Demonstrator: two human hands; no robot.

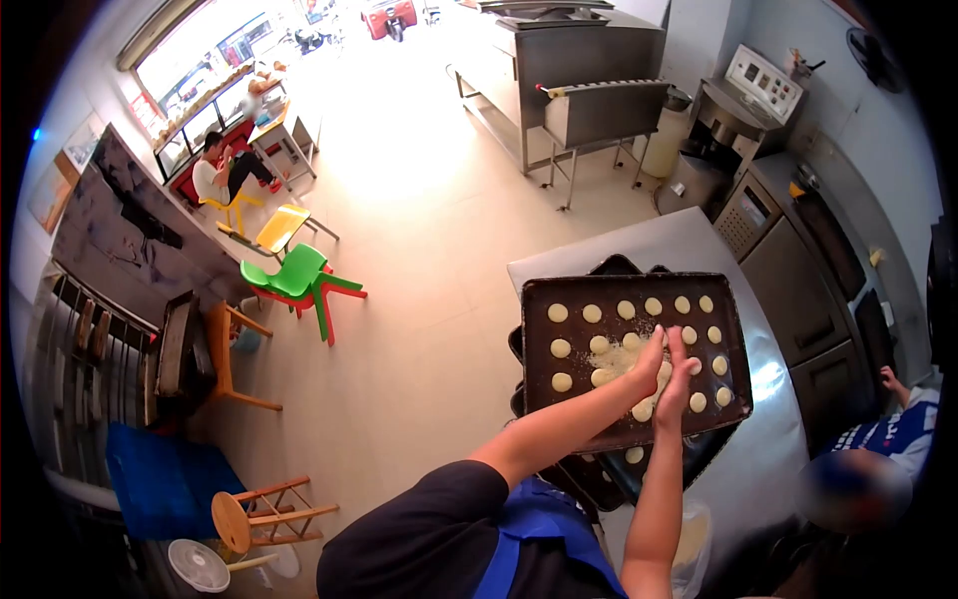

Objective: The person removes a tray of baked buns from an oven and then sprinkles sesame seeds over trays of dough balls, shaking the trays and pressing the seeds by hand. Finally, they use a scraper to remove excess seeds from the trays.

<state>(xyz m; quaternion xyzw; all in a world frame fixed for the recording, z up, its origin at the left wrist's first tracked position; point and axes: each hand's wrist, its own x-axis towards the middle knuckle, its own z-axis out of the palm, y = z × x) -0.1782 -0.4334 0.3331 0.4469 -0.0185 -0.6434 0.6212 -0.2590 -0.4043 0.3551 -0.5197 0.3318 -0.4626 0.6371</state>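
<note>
A dark baking tray (pixel 539 404) bears rows of small round pale dough pieces (pixel 561 382). Pale crumbs or seeds (pixel 621 357) lie scattered in a heap near the tray's middle, partly over the dough pieces. Above them, my left hand (pixel 650 361) and my right hand (pixel 678 374) are held close together, palms facing, fingers stretched out. I see nothing gripped in either one. The hands hide a few dough pieces. More trays (pixel 704 449) with dough pieces are stacked underneath, turned at an angle.
The stack stands on a steel table (pixel 773 399). A clear bag or tub of pale stuff (pixel 692 539) is by my right forearm. At the right edge is another person (pixel 888 439). Green chair (pixel 297 272) and wooden stool (pixel 235 521) stand left; a seated person (pixel 212 180) is farther off.
</note>
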